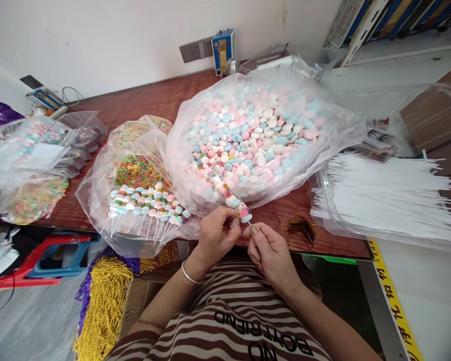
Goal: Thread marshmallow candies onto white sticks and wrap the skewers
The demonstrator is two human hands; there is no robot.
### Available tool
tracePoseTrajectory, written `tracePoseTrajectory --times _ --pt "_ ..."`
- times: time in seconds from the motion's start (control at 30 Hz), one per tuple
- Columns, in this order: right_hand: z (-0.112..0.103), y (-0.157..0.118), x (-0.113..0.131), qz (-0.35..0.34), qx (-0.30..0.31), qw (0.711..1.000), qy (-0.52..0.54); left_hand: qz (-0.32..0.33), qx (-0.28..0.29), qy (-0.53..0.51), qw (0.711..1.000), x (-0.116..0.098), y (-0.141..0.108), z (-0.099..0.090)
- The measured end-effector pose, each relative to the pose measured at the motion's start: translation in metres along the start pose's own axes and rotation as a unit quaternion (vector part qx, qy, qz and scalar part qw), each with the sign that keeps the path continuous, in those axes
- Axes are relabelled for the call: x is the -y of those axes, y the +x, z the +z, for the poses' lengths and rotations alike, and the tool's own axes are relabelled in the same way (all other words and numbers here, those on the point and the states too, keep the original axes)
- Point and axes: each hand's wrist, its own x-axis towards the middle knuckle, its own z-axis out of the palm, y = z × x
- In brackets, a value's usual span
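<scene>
A candy skewer (233, 200) in a clear printed wrapper stands tilted in front of me, its top leaning left over the big bag. My right hand (272, 253) is closed, pinching the white stick just under the lowest candy. Closed at the wrapper's lower edge, the fingers of my left hand (218, 231) seem to pinch its film; the fingertips are partly hidden. Behind lies a large clear bag (338, 130) of pastel candies (270, 133). Unwrapped candy skewers (146, 203) rest in rows on a second bag, which holds small coloured ring candies (139, 171).
White sticks (387, 195) fill a clear tray on the right. Gold twist ties (302, 229) lie near the edge of the wooden table (342, 239). More candy bags (26, 150) sit at left. Gold bead strands (103, 301) hang below, by a red and blue stool (56, 258).
</scene>
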Motion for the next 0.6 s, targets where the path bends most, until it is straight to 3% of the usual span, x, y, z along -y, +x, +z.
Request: tracePoseTrajectory --times 0.07,0.17,0.23,0.3,0.37,0.5,0.6 --pt "0.001 0.001 0.002 -0.001 0.005 1.000 0.012 0.002 0.020 -0.020 1.000 -0.003 -0.001 0.000" --pt "0.003 0.003 0.005 0.026 0.038 0.993 0.111 -0.010 0.041 -0.051 0.998 -0.004 -0.005 0.003" --pt "0.004 0.003 0.006 0.034 0.056 0.986 0.154 -0.044 0.010 -0.097 0.994 -0.004 -0.008 0.006" --pt "0.004 0.004 0.005 0.029 0.056 0.987 0.151 -0.118 -0.068 -0.190 0.972 -0.004 -0.007 0.009" --pt "0.003 0.003 0.003 0.031 0.055 0.990 0.126 -0.206 -0.120 -0.330 0.913 -0.006 0.000 0.010" --pt "0.003 0.002 0.003 0.072 0.094 0.991 0.057 -0.321 -0.052 -0.550 0.769 -0.013 0.025 0.005" --pt "0.000 0.000 0.006 -0.007 0.073 0.991 -0.108 -0.336 -0.072 -0.595 0.726 -0.016 0.040 0.002"
